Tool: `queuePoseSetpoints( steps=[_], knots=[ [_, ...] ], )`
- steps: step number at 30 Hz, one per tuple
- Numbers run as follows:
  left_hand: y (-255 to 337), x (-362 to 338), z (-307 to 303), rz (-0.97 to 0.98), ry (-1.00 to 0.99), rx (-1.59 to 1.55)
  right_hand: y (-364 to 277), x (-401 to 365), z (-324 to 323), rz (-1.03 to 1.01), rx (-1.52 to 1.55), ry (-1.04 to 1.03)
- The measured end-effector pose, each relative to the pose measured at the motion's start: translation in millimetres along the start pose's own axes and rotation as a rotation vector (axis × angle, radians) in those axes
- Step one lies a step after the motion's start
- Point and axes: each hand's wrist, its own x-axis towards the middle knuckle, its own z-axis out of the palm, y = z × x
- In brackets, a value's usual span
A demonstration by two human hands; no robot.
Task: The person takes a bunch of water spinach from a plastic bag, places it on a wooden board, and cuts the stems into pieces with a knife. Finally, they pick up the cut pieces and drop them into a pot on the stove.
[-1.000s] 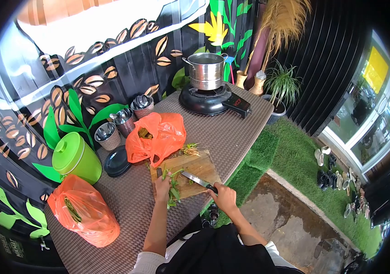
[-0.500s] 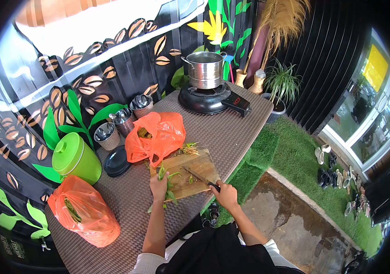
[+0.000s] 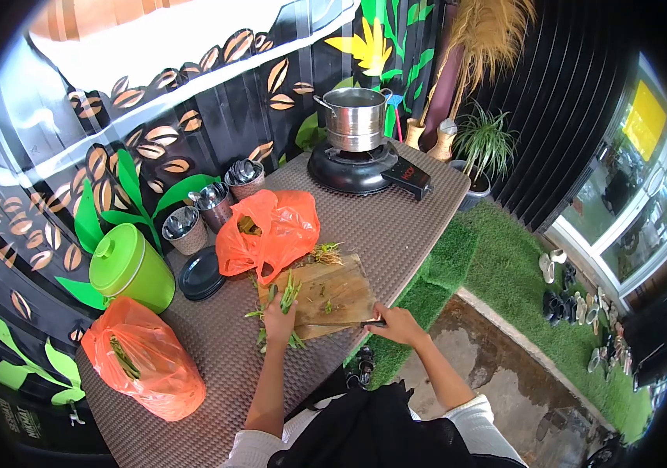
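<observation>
My left hand point(image 3: 279, 321) is closed around a bunch of leafy green stems point(image 3: 290, 292) at the left edge of the wooden cutting board point(image 3: 349, 285). Some leaves hang below the hand toward the table. My right hand point(image 3: 398, 325) grips a knife point(image 3: 371, 323) by its dark handle; the blade lies low along the board's near edge, pointing left. A few cut green bits point(image 3: 328, 307) are on the board. Pale root trimmings point(image 3: 326, 253) sit at its far edge, beside an open orange plastic bag point(image 3: 283, 234) with plant matter inside.
A second orange bag point(image 3: 146, 366) of greens stands at the left, near a lidded green bucket point(image 3: 132, 269). Dark plates point(image 3: 202, 274) and cutlery cups point(image 3: 185, 231) line the wall side. At the far end, a steel pot point(image 3: 354, 121) sits on a portable stove point(image 3: 353, 168).
The knife has swung from slanting across the board to lying along its near edge, as my right hand shifted right. My left hand has moved slightly right and down with the greens.
</observation>
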Motion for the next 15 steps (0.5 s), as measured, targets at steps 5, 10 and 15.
queuePoseSetpoints(
  steps=[5, 10, 15],
  knots=[
    [-2.2, -1.9, 1.9, -0.041, -0.025, -0.132, 17.6, 35.2, -3.2, 0.020, -0.067, -0.089],
    [-1.8, -0.2, -4.2, -0.074, -0.076, -0.147, 30.7, 79.4, 4.4, 0.017, -0.119, -0.100],
    [3.1, 3.1, -20.5, 0.018, -0.175, -0.137, 40.7, 116.9, 6.7, 0.092, -0.171, -0.006]
  ],
)
